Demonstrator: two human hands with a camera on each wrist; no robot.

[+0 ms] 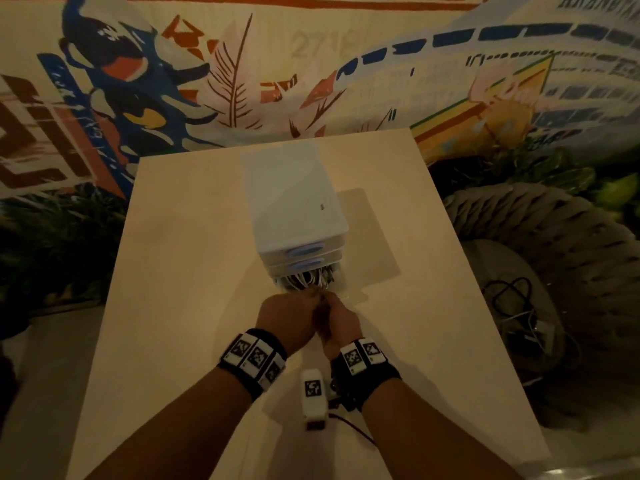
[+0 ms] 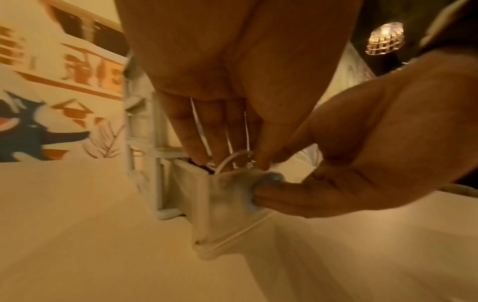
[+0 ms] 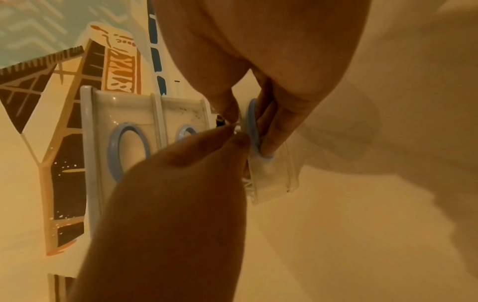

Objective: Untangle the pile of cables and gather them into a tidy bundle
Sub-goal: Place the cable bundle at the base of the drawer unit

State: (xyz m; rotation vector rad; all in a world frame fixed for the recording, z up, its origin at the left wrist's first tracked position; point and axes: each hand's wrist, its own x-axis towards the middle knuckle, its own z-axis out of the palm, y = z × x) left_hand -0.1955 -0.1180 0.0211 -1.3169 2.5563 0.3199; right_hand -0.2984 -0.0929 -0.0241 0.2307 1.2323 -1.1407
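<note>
A white plastic drawer unit point(image 1: 294, 202) with blue handles stands on the pale table point(image 1: 173, 306). Its bottom drawer point(image 2: 196, 194) is pulled out, and a tangle of white and dark cables point(image 1: 304, 280) lies inside. My left hand point(image 1: 291, 317) reaches over the drawer front and pinches a thin white cable point(image 2: 232, 157) at its fingertips point(image 3: 230, 132). My right hand point(image 1: 341, 318), pressed against the left, has a finger hooked through the drawer's blue handle point(image 2: 269, 177) point(image 3: 252, 126). Most of the pile is hidden by the hands and the drawers above.
A small white device point(image 1: 313, 398) with a marker tag and a black cord lies on the table between my wrists. A woven seat point(image 1: 554, 244) holding black cables point(image 1: 512, 299) stands right of the table. Plants flank the table, and a painted wall runs behind.
</note>
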